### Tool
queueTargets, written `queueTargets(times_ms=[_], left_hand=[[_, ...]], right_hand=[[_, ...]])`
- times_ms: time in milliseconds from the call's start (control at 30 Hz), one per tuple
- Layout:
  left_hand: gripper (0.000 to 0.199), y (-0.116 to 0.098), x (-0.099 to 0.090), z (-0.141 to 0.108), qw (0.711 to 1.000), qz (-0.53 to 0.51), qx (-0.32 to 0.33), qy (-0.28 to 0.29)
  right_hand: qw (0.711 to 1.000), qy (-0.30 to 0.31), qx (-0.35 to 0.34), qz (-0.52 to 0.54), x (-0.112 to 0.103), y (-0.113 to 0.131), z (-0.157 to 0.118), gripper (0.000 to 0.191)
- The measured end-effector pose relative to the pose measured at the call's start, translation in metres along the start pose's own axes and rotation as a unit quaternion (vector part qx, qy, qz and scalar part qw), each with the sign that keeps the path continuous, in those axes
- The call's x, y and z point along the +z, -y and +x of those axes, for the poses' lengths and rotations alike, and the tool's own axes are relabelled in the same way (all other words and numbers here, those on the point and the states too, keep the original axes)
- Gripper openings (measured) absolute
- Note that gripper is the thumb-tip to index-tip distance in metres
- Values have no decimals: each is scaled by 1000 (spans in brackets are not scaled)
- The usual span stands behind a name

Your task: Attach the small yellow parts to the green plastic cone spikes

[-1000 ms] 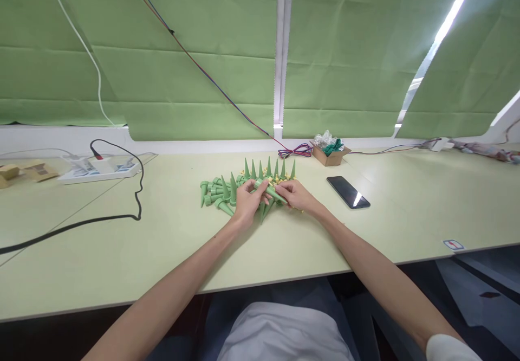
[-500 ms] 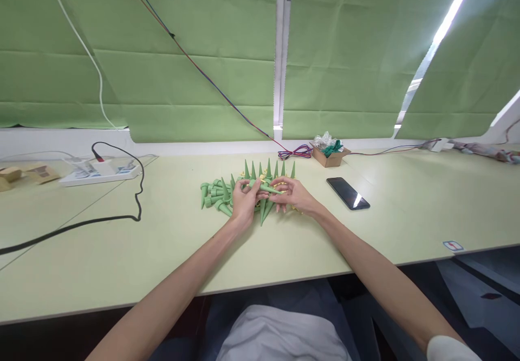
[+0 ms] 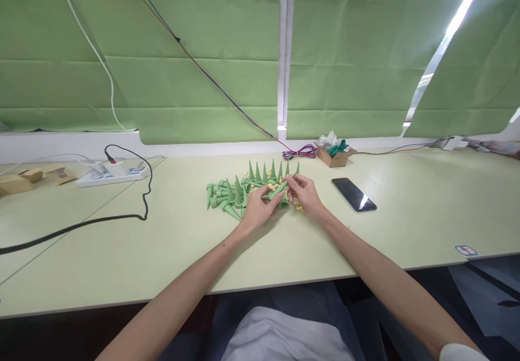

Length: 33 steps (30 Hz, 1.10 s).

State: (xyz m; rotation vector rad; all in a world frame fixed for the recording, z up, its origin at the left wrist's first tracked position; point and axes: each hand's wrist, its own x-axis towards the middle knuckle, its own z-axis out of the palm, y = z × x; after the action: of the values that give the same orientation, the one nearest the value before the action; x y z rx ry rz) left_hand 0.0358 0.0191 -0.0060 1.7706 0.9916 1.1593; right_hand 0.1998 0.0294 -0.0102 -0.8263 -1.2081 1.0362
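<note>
Fingers of the left hand (image 3: pixel 260 208) were closed around the wider end of one green spike (image 3: pixel 279 189), and those of the right hand (image 3: pixel 304 194) were pinched near its narrow tip. This spike was held in a slanted position above the table (image 3: pixel 162 263), in front of several upright cones (image 3: pixel 273 170). More cones were lying beside the left hand, and small yellow pieces (image 3: pixel 299 207) were near the right hand. Black phone (image 3: pixel 354 194) lay farther to the right.
</note>
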Motion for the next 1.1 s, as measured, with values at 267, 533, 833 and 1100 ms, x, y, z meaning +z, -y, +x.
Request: queueTargets(times_ms=[267,533,833,1100], left_hand=[[33,-4,-1,-3,992,111,63,18],[34,3,-1,-3,981,170,96,3],[38,-2,0,-10,954,227,177,83],[39,8,7,-17,911,277,262,157]], right_hand=[[995,-89,-18,-51,2,-7,1,52],[979,-187,-28,-73,3,-6,-1,51],[948,-138,-144,-250,15,-4,-18,43],[935,-132,-194,-267,13,1,-20,24]])
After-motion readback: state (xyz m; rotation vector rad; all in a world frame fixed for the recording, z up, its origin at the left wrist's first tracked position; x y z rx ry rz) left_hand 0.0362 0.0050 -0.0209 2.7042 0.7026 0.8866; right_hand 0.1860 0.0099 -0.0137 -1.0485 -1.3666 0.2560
